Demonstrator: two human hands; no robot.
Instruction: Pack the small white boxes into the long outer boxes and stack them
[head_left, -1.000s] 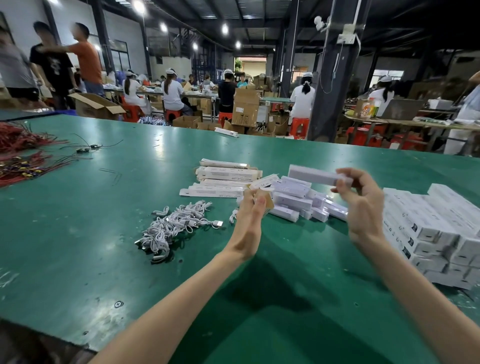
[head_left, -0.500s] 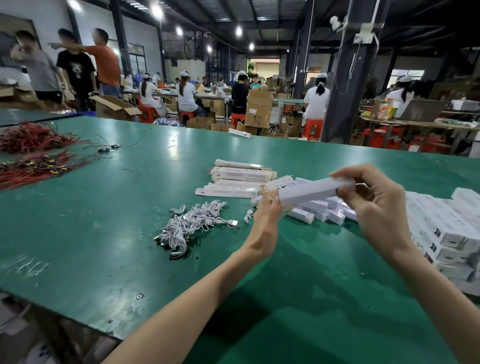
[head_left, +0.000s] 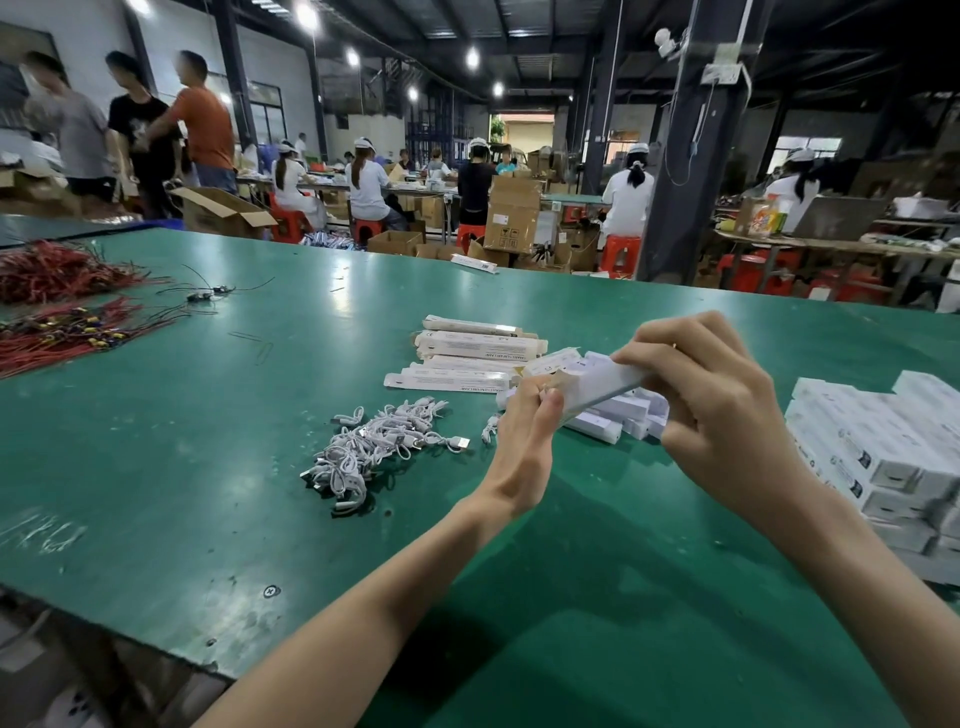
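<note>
Bare left forearm; bare right forearm

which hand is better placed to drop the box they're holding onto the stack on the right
Right, probably. The right hand grips the long box at its right end, and the stack of white boxes sits just beside that wrist. The left hand pinches the opposite end, farther from the stack.

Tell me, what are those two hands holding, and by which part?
One long white box, held between both hands: the left hand pinches its left end, and the right hand curls its fingers round the right end.
</note>
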